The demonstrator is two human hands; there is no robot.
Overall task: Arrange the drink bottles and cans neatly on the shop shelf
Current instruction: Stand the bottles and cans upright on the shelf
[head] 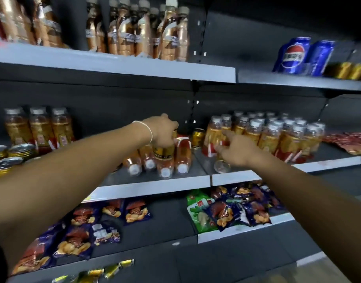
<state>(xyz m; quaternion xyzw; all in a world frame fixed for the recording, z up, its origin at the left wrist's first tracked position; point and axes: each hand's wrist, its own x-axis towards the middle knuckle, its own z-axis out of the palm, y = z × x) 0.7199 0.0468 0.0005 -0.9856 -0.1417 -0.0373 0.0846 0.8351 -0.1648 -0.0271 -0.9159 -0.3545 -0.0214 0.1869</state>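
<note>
Lift the gold can point(164, 149), clasped from above in the curled left grip point(163, 129), straight up and clear of the fallen bottles point(155, 162) lying caps-forward close about it on the middle shelf point(155, 188). Stand it at the back beside the other gold can point(198, 137), label outward. Use the right grip point(232, 153), fingers spread and holding nothing, to steady the nearest of the standing bottles point(277, 135); no telling about contact there. Mind the toppled bottle point(222, 166) just beneath that palm. Grey shelf edges, dark back panel, dim light; snack bags point(226, 211) below, blue cans point(294, 56) above right.
</note>
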